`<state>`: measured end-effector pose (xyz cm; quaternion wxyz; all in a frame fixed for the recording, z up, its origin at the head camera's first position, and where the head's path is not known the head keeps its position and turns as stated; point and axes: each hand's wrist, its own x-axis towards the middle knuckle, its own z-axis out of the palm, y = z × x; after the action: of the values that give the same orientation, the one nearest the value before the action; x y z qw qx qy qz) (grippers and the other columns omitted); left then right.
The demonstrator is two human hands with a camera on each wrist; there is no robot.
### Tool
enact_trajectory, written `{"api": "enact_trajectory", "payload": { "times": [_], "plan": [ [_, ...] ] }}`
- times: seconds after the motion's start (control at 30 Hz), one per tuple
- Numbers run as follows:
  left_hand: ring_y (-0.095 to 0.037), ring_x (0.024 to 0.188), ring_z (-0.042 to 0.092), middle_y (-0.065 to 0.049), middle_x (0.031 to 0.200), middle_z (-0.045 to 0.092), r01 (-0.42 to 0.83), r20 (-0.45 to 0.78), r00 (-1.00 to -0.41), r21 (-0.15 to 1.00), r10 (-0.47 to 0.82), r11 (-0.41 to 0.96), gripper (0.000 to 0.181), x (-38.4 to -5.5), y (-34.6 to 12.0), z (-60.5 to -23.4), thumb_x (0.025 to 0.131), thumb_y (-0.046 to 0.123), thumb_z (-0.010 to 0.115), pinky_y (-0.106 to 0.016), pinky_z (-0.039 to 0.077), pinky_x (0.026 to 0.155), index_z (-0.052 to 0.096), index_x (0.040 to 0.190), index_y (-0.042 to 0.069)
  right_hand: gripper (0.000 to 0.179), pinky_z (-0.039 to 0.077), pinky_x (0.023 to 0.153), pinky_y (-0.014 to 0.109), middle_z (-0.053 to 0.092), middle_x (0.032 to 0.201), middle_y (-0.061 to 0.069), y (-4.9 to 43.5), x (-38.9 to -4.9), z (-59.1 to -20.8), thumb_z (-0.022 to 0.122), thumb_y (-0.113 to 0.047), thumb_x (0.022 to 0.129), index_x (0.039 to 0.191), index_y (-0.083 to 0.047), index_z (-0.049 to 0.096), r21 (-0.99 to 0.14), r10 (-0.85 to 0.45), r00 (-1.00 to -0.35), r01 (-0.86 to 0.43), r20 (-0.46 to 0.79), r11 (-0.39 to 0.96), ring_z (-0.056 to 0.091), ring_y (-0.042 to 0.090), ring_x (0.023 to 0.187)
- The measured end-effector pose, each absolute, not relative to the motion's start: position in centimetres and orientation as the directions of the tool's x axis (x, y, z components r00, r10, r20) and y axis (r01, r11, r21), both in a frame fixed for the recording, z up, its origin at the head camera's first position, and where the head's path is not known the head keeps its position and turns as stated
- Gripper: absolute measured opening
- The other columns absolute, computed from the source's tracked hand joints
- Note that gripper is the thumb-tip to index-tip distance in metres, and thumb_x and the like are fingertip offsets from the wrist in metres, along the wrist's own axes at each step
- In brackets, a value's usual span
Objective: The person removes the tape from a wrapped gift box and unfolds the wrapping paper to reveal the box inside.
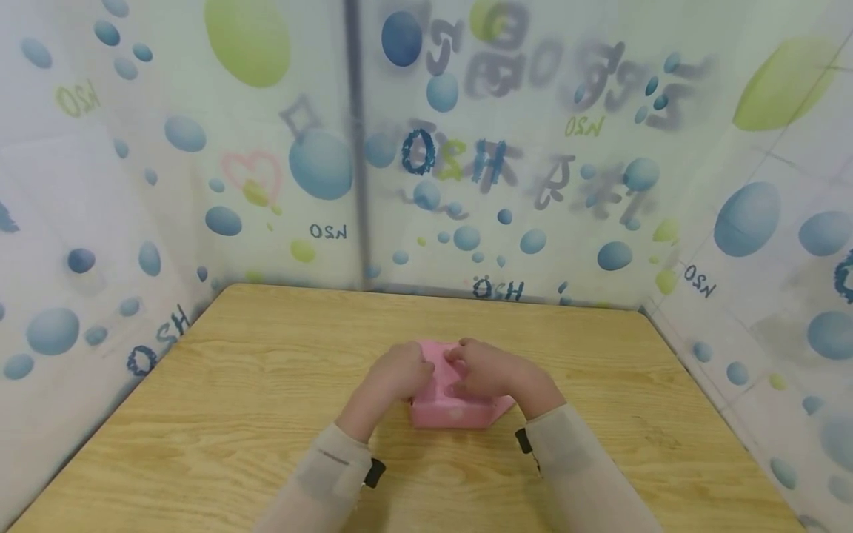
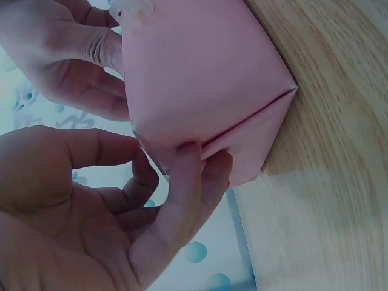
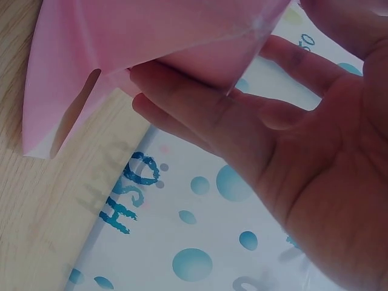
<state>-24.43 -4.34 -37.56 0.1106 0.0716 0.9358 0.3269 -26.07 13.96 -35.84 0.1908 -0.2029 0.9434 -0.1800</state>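
Note:
A small box wrapped in pink paper (image 1: 453, 413) lies on the table between both hands. In the left wrist view, a diagonal fold crosses the pink paper (image 2: 194, 66) at its end. My left hand (image 1: 402, 372) pinches the paper's edge between thumb and forefinger, while other fingers (image 2: 187, 182) press the folded end. On the box's right side is my right hand (image 1: 489, 372); its thumb and forefinger are spread apart in the head view. Its fairly straight fingers (image 3: 182, 100) touch the underside of a fold. Beside them a loose paper flap (image 3: 45, 121) sticks out.
The wooden table (image 1: 266, 355) extends around the box on every side. Curtains or sheets printed with blue and green dots (image 1: 320, 166) stand along its back and sides. A small, clear, crinkled piece (image 2: 134, 11), perhaps tape, sits at the box's upper edge.

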Motion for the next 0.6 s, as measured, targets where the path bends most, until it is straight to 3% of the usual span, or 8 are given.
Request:
{"api": "enact_trajectory", "payload": {
  "times": [0.23, 0.47, 0.6],
  "plan": [
    [-0.018, 0.064, 0.061, -0.009, 0.077, 0.064, 0.014, -0.191, -0.957, 0.723, 0.219, 0.691, 0.018, -24.5, -5.3, -37.4, 0.105, 0.012, 0.053, -0.027, 0.053, 0.058, 0.064, 0.095, 0.002, 0.056, 0.038, 0.127, 0.058, 0.042, 0.167, 0.022, 14.0, -26.0, -35.6, 0.074, -0.026, 0.101, 0.154, -0.014, 0.058, -0.420, -0.451, -0.843, -0.311, -0.291, 0.852, 0.046, 0.038, 0.153],
    [-0.018, 0.065, 0.064, -0.007, 0.072, 0.060, -0.044, -0.215, -0.958, 0.761, 0.188, 0.647, 0.029, -24.4, -6.0, -37.6, 0.103, 0.010, 0.051, -0.029, 0.058, 0.061, 0.050, 0.074, 0.011, 0.058, 0.038, 0.126, 0.059, 0.041, 0.168, 0.022, 14.0, -26.0, -35.7, 0.075, -0.028, 0.100, 0.154, -0.015, 0.058, -0.415, -0.431, -0.852, -0.290, -0.299, 0.862, 0.045, 0.039, 0.153],
    [-0.019, 0.070, 0.070, -0.009, 0.079, 0.065, -0.079, -0.227, -0.960, 0.784, 0.165, 0.616, 0.030, -24.4, -6.3, -37.7, 0.103, 0.008, 0.051, -0.032, 0.064, 0.065, 0.055, 0.074, 0.007, 0.058, 0.038, 0.127, 0.058, 0.041, 0.168, 0.022, 14.0, -26.0, -35.8, 0.075, -0.029, 0.100, 0.154, -0.014, 0.058, -0.416, -0.435, -0.850, -0.295, -0.297, 0.860, 0.045, 0.038, 0.153]
  ]
}}
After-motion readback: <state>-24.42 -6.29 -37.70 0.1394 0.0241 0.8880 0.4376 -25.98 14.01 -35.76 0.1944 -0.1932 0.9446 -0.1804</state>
